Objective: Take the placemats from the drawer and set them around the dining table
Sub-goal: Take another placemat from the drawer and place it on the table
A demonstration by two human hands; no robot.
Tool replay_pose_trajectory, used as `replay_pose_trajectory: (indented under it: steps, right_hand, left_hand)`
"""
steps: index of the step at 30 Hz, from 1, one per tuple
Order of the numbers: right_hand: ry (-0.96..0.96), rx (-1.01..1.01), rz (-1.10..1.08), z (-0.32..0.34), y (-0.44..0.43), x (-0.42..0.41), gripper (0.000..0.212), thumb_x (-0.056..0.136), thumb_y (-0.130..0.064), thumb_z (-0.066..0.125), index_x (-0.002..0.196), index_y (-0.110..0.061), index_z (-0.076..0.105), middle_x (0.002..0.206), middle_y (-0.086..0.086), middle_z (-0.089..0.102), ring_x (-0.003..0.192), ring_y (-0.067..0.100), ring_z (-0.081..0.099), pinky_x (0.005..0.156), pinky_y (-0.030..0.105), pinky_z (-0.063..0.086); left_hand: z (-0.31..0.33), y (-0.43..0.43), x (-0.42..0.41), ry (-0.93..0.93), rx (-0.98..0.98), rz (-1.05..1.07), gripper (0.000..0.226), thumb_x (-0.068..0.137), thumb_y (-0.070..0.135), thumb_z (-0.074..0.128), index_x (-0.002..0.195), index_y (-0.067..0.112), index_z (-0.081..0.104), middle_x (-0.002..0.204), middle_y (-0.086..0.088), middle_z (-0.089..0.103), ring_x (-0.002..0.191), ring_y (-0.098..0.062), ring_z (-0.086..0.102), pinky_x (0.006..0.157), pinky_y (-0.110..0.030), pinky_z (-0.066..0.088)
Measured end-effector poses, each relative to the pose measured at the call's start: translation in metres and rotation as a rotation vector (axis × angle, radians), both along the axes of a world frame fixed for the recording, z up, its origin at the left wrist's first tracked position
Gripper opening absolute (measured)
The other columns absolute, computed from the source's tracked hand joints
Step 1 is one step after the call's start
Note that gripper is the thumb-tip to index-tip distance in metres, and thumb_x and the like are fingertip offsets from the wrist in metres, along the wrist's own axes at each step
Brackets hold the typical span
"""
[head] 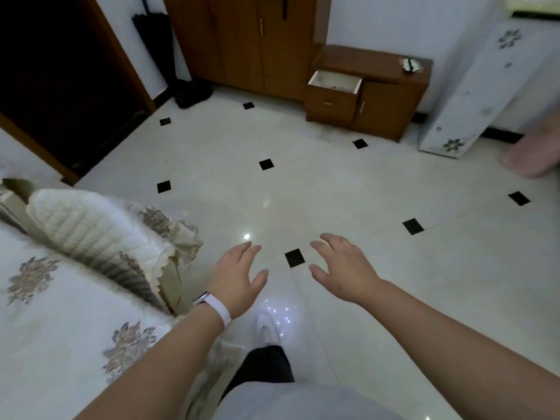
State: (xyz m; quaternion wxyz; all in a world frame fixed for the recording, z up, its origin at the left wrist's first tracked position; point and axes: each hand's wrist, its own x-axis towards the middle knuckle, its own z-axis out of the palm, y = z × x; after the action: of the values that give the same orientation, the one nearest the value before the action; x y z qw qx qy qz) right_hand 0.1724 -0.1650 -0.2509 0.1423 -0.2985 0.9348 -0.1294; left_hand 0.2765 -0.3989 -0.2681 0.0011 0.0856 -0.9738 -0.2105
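A low brown cabinet (391, 95) stands against the far wall, and its top left drawer (335, 81) is pulled out with a pale inside. No placemat shows in it from here. My left hand (239, 275), with a white band on the wrist, and my right hand (344, 268) hover over the tiled floor with fingers spread and nothing in them. Both are far from the drawer. The dining table (39, 313), under a white cloth with floral patterns, lies at the lower left beside my left arm.
A chair with a quilted cream cover (100, 234) sits at the table's edge. A tall brown wardrobe (242, 40) and a folded dark umbrella (154, 34) stand at the back. A white floral-patterned unit (481, 86) is at right. A dark doorway (60, 71) opens at left.
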Motion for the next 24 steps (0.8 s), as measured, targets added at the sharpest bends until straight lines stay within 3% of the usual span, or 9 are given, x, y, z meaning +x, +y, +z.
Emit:
replay_pose_trajectory:
  steps: [8,17,24]
  right_hand:
    - [-0.014,0.074,-0.129,-0.016,-0.026,-0.132,0.056,0.097,-0.046,0.047,0.147,-0.023,0.039,0.152,0.002,0.037,0.14,0.021,0.03,0.111,0.036,0.028]
    - [0.102,0.113,-0.219,0.027,-0.077,-0.297,0.056,0.097,-0.047,0.045,0.146,-0.022,0.04,0.152,0.0,0.039,0.138,0.02,0.034,0.11,0.037,0.031]
    - [0.1,0.072,-0.353,0.038,-0.075,-0.395,0.057,0.096,-0.047,0.046,0.147,-0.023,0.038,0.152,0.001,0.038,0.139,0.022,0.034,0.11,0.039,0.032]
  left_hand:
    - [-0.037,-0.05,-0.145,-0.119,0.065,-0.073,0.075,0.082,0.065,0.027,0.141,0.023,0.045,0.149,-0.001,0.041,0.137,-0.02,0.034,0.112,-0.037,0.028]
    - [0.006,-0.147,-0.348,-0.051,0.087,-0.166,0.074,0.08,0.063,0.028,0.138,0.022,0.05,0.143,-0.004,0.048,0.133,-0.023,0.04,0.108,-0.037,0.031]
    - [0.025,-0.153,-0.468,0.006,0.132,-0.255,0.07,0.082,0.059,0.036,0.133,0.015,0.056,0.139,-0.007,0.053,0.129,-0.025,0.045,0.107,-0.036,0.033]
